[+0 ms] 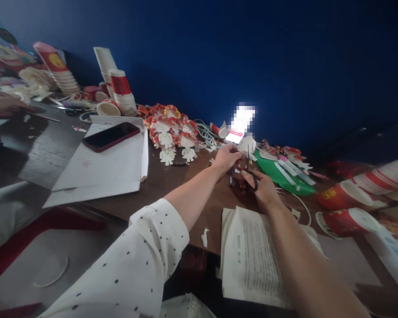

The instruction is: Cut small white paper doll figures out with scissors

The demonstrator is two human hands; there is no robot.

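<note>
My right hand (263, 187) is closed around the handles of dark scissors (248, 163), their blades pointing up and away from me. Just left of the blades, my left hand (228, 158) pinches a white paper cutout (247, 145), which reaches up beside the scissors. The cutout's exact shape is hard to make out. Below the left hand a dark pen-like stick (231, 177) lies on the brown table (185, 185). Behind the hands a lit phone screen (240, 123) leans upright, its picture blurred out.
Paper figures with red trim (172, 128) lie left of my hands. A dark phone (111, 136) rests on a white board (102, 172). Markers lie on a green leaf-shaped piece (265, 167). Red paper cups (345, 196) lie right; a printed booklet (248, 256) overhangs the near edge. Another person's hand (6, 105) is far left.
</note>
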